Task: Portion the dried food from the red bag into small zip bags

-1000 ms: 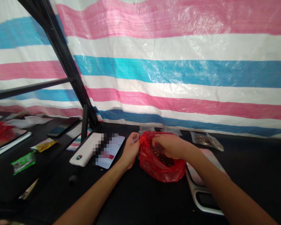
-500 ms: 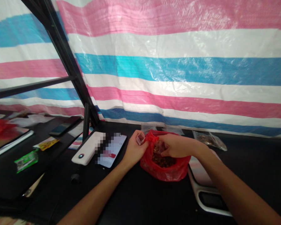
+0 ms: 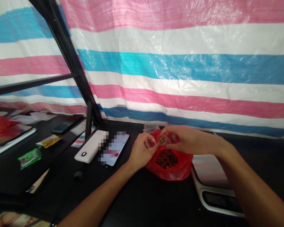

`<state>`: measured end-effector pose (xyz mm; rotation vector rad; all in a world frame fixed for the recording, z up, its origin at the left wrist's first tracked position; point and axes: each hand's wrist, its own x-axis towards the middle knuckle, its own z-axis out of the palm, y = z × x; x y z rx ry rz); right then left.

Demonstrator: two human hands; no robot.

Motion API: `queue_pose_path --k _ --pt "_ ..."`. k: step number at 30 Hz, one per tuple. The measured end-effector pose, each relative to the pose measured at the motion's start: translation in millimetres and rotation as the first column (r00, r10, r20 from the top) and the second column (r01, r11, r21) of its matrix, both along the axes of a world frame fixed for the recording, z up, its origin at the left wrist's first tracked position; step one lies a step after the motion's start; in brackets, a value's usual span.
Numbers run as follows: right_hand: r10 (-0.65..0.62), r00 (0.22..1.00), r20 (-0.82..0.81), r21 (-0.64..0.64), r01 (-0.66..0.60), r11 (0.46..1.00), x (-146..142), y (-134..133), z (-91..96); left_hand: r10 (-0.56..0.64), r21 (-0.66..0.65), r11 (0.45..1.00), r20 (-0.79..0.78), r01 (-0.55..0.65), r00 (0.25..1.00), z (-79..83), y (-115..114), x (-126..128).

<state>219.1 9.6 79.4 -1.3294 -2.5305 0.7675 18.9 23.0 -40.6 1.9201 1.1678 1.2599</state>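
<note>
A red plastic bag (image 3: 174, 175) sits on the black table with its mouth spread, showing a heap of small dark brown pieces (image 3: 167, 158) inside. Over the left side of its mouth, my left hand (image 3: 142, 152) is closed around a small clear plastic container (image 3: 150, 143) with a squarish opening. My right hand (image 3: 186, 138) reaches over the bag's far rim and pinches a small clear cup (image 3: 162, 139) with some light brown pieces in it. The cup is tilted towards the clear container, their rims close together. I cannot tell whether they touch.
Right of the bag lies a digital scale (image 3: 211, 170), partly under my right forearm. On the left are a white power bank (image 3: 92, 146), a lit phone (image 3: 117, 149), a green packet (image 3: 30, 158) and a yellow packet (image 3: 49, 141). A black metal frame (image 3: 73, 69) stands before the striped sheet (image 3: 180, 69).
My right hand has come up out of the bag with the clear cup, bringing it beside the container. My left hand has shifted slightly right and turned the container's opening. The view has shifted slightly.
</note>
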Motion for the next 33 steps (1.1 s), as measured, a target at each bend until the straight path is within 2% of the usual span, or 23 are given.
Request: queue_pose_path --k 4,8,13,16,19,22,24,26,28,30,33 --pt "0.077 0.997 0.0 0.186 -0.076 0.98 -20.2 -5.0 -4.1 -0.009 0.001 1.0 -0.034 0.009 0.999 -0.8 -0.2 -0.3" --pt "0.058 0.994 0.088 0.333 -0.084 0.939 -29.5 -7.1 -11.0 -0.01 -0.003 1.0 -0.013 0.01 1.0 -5.2 1.9 -0.9" --pt "0.08 0.99 0.119 0.434 -0.124 0.892 -32.7 -6.9 -9.7 0.005 -0.01 1.0 0.005 -0.005 1.0 -6.2 3.6 0.5" --pt "0.041 0.994 0.097 0.449 -0.081 0.89 -25.2 -5.8 -4.4 0.036 0.003 0.999 -0.019 -0.036 0.999 -2.3 2.6 0.8" --pt "-0.016 0.994 0.111 0.381 -0.028 0.924 -11.4 -7.2 1.9 0.097 -0.006 0.995 -0.088 -0.098 0.991 5.3 -1.5 0.3" --pt "-0.022 0.978 0.209 0.163 -0.012 0.986 -2.0 -11.5 5.0 0.204 -0.027 0.976 -0.231 -0.216 0.951 17.3 -10.5 -0.3" --pt "-0.015 0.945 0.326 0.019 0.009 1.0 -2.8 -14.2 3.6 0.255 -0.033 0.956 -0.398 -0.291 0.881 26.3 -18.5 -0.6" --pt "-0.009 0.904 0.427 -0.046 0.032 0.998 -8.6 -15.4 -0.6 0.229 -0.085 0.938 -0.574 -0.335 0.786 33.8 -26.4 -1.0" --pt "-0.009 0.878 0.479 -0.054 0.04 0.998 -16.7 -14.7 -6.5 0.13 -0.17 0.936 -0.648 -0.309 0.751 37.7 -32.2 -1.4" --pt "-0.013 0.862 0.506 -0.059 0.05 0.997 -24.2 -12.6 -12.5 0.021 -0.268 0.933 -0.627 -0.242 0.779 36.9 -34.2 -1.4" --pt "-0.006 0.856 0.518 -0.068 0.048 0.997 -31.7 -8.4 -20.4 -0.039 -0.364 0.919 -0.458 -0.148 0.888 27.5 -29.0 0.1"
